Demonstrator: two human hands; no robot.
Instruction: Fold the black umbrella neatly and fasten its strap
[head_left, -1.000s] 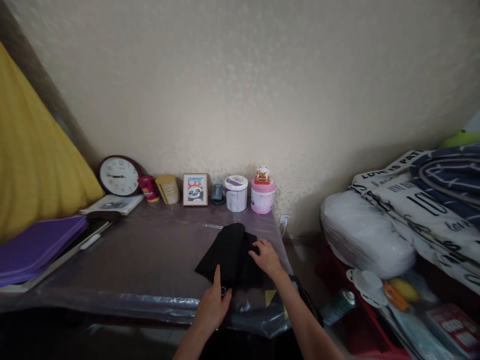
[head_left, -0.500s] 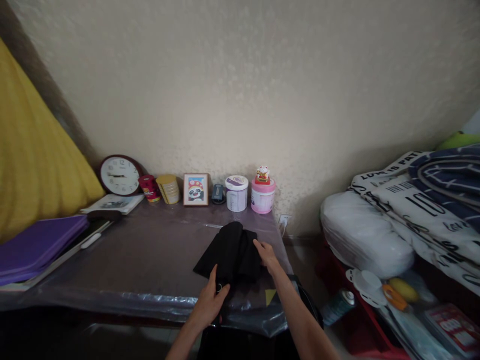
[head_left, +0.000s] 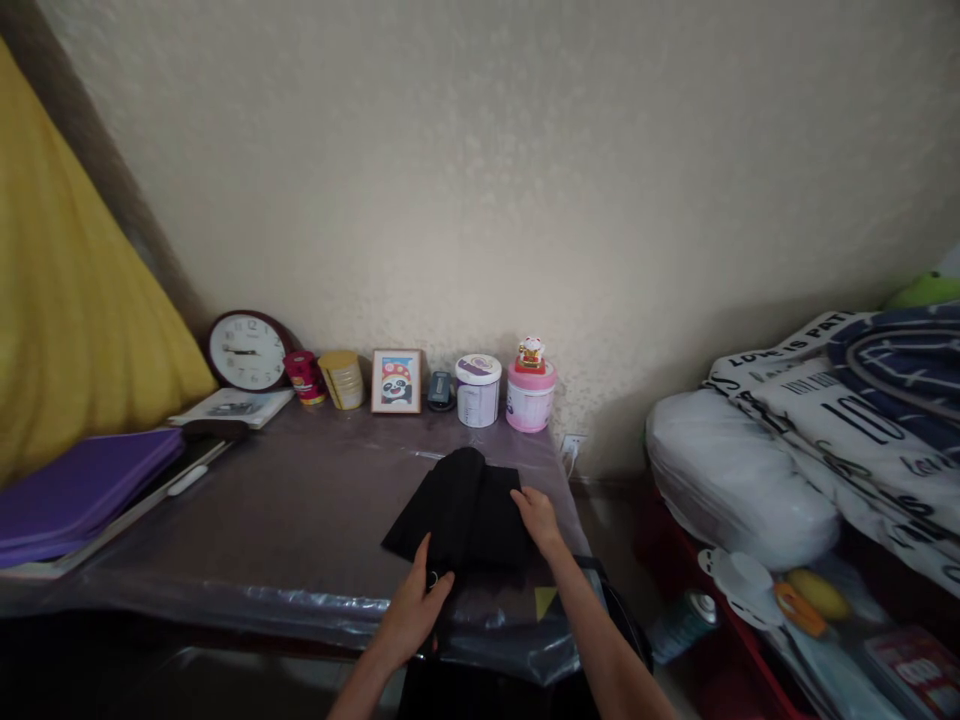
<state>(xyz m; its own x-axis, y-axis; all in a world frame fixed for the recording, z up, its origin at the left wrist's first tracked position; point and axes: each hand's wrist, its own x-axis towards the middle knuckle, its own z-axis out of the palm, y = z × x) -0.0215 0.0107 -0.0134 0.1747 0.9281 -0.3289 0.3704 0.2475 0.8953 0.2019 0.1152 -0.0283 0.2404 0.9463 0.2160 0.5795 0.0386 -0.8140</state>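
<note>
A black folded cloth (head_left: 457, 515) lies near the front right of the table. Its panels fan out like those of a loose umbrella, but I cannot tell its kind for sure. My left hand (head_left: 415, 607) grips its near lower edge between thumb and fingers, where a small shiny ring shows; something dark hangs beneath the palm. At the right edge, my right hand (head_left: 537, 515) pinches the cloth with its fingertips. The underside of the cloth is hidden.
The plastic-covered table (head_left: 285, 510) carries a clock (head_left: 247, 350), a panda picture frame (head_left: 397, 382), tubs (head_left: 478, 392) and purple folders (head_left: 82, 490). To the right stands a red bin (head_left: 750, 660) with odds and ends, beside a white bundle (head_left: 739, 480).
The right part of the cloth is spread flatter and wider, with my right hand drawn slightly right and down. My left hand keeps its hold. The view has shifted a little.
</note>
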